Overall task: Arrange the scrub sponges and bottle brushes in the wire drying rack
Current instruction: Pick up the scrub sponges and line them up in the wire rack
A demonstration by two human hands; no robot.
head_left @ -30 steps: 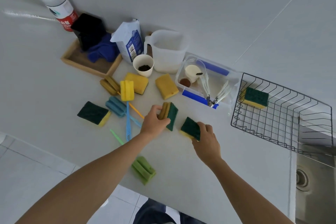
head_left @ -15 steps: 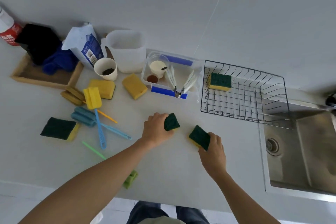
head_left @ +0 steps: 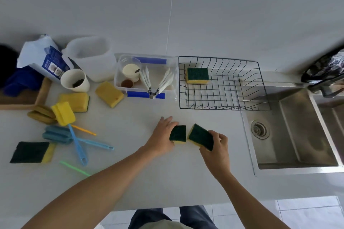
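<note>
Head view, read from left to right. At the far left of the table [head_left: 130,182] lie the items not yet racked: a dark-faced scrub sponge [head_left: 30,152], the blue bottle brushes [head_left: 74,139], a yellow bottle brush [head_left: 64,112], an olive brush head [head_left: 41,116], and two yellow sponges [head_left: 76,99] [head_left: 109,94] near a white cup [head_left: 74,80]. A green handle [head_left: 74,168] shows at the near edge.

At centre, the left hand [head_left: 162,137] reaches forward with its fingers spread over the table and its thumb side gripping a green-topped sponge [head_left: 178,134]. Just beside it, the right hand [head_left: 216,151] curls its fingers round a second green-topped sponge [head_left: 202,136], held tilted with one end raised. The two sponges are near each other, perhaps touching at their corners; this cannot be resolved.

To the right and farther back stands the wire drying rack [head_left: 223,106], with one sponge [head_left: 197,78] already in its far-left corner. Beyond it is the sink [head_left: 297,135].

Risks, as a judgement: the left grip looks shallow, at one edge only, so the sponge may slip during the carry. The rack's near wall is raised, and a low approach could catch it and shift the rack toward the sink. A sponge released late could overshoot into the basin. Both hands arriving together may also crowd one corner.
</note>
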